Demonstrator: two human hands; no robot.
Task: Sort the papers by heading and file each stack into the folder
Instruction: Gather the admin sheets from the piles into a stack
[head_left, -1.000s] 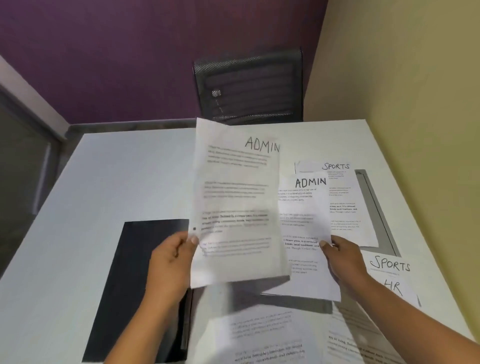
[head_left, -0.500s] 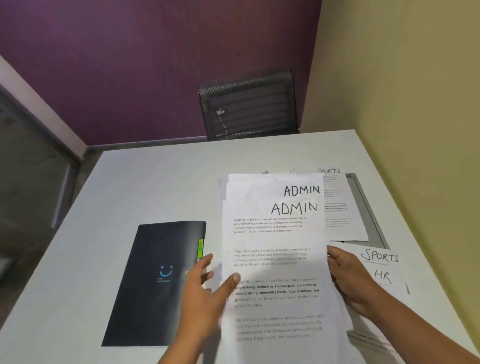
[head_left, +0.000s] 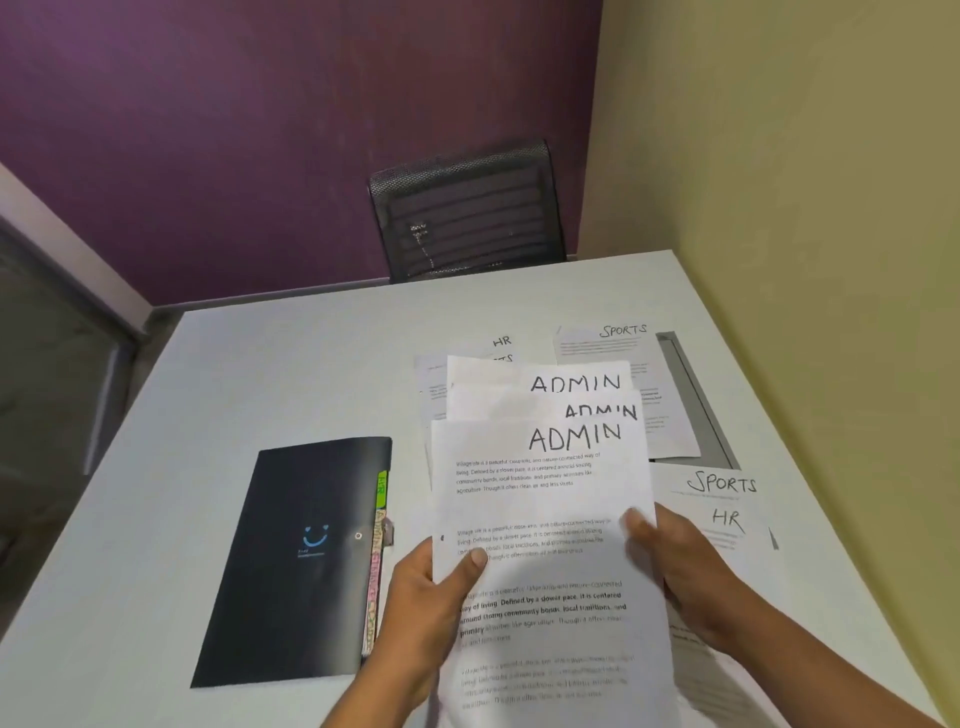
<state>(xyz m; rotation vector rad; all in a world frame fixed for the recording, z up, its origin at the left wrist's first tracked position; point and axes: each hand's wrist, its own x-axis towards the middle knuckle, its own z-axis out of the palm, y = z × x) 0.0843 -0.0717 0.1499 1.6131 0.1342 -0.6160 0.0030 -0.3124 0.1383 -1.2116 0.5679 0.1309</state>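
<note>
Three white sheets headed ADMIN (head_left: 545, 499) overlap in a fanned stack above the table. My left hand (head_left: 431, 597) grips the stack's left edge, thumb on top. My right hand (head_left: 675, 566) holds its right edge, fingers partly behind the paper. A black folder (head_left: 291, 561) with a blue smiley and coloured tabs along its right edge lies shut to the left of my left hand. Loose sheets lie beyond and to the right: an HR sheet (head_left: 498, 343), a SPORTS sheet (head_left: 623, 353), and another SPORTS sheet (head_left: 722, 486) over an HR sheet (head_left: 727, 522).
The white table (head_left: 291, 374) sits in a corner, yellow wall on the right, purple wall behind. A black mesh chair (head_left: 467, 213) stands at the far edge. A grey flat sleeve (head_left: 696, 400) lies under the far SPORTS sheet.
The two separate ADMIN sheets have been brought together into one fanned stack of three. My left hand let go briefly and now grips the stack's left edge. The view shifted left, showing the whole folder.
</note>
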